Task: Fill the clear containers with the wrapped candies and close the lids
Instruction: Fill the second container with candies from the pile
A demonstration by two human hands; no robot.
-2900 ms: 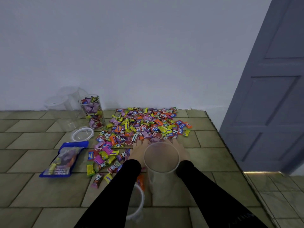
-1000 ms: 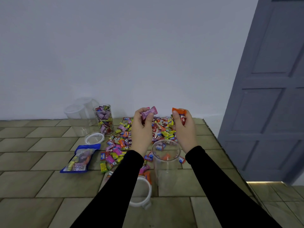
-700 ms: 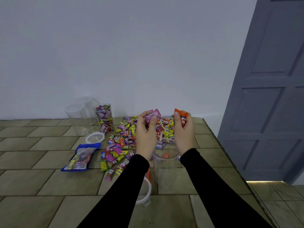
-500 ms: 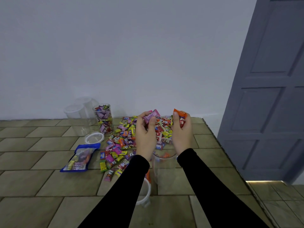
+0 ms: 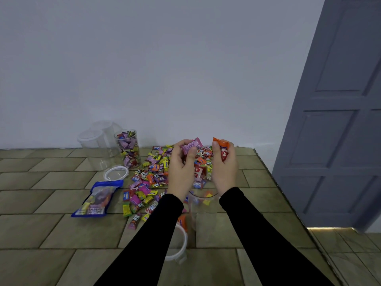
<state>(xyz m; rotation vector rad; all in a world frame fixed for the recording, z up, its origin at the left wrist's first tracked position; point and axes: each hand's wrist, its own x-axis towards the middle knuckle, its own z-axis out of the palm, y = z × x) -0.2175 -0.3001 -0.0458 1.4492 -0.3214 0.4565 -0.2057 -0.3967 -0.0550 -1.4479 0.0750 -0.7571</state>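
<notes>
Hands [image 5: 181,168] [image 5: 224,164] mid-frame, both gripping wrapped candies [image 5: 191,145] | clear container [image 5: 203,209] below, apparently 2 or 3 inside | risk: drop off-centre, candies miss its narrow mouth.

Open clear container [image 5: 203,211] stands upright near the candy pile [image 5: 158,172], a few candies inside.

1. A plain white wall [image 5: 144,65] rose behind the tiled surface [image 5: 41,230].
2. Right of the wall stood a grey panelled door [image 5: 338,129].
3. Below the door, a light strip [image 5: 329,228] glowed above floor tiles [image 5: 354,250].
</notes>
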